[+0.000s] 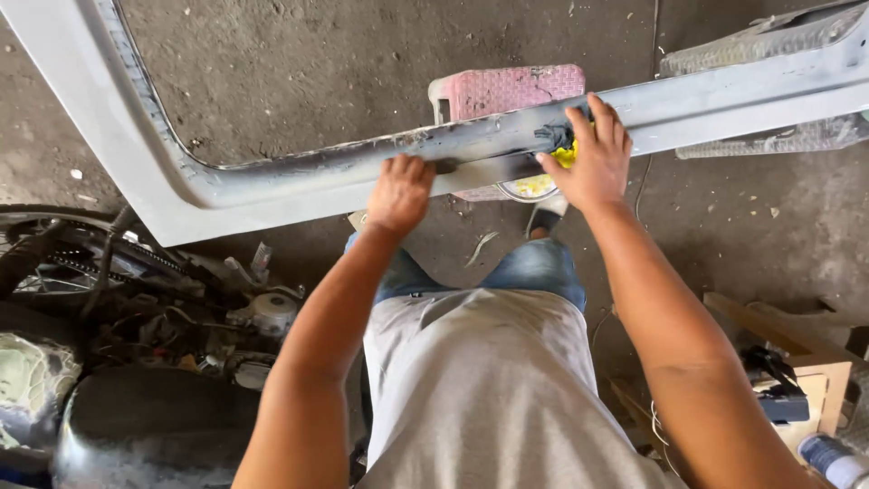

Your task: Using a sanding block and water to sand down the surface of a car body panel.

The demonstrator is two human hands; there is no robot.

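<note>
A long grey-primed car body panel with a window-frame opening (pixel 299 177) stretches across the view in front of me. My left hand (pixel 399 192) rests knuckles-up on its lower edge, fingers curled against the metal. My right hand (pixel 590 156) presses a yellow and dark rubbing pad (pixel 561 150) onto the panel's darker, worn strip. Only a corner of the pad shows under my fingers.
A pink plastic stool (pixel 509 91) stands under the panel on the rough concrete floor. A small round tin with yellow paste (pixel 529 187) sits below my right hand. A motorcycle (pixel 136 344) is at the lower left. A wooden box with tools (pixel 797 380) lies at the lower right.
</note>
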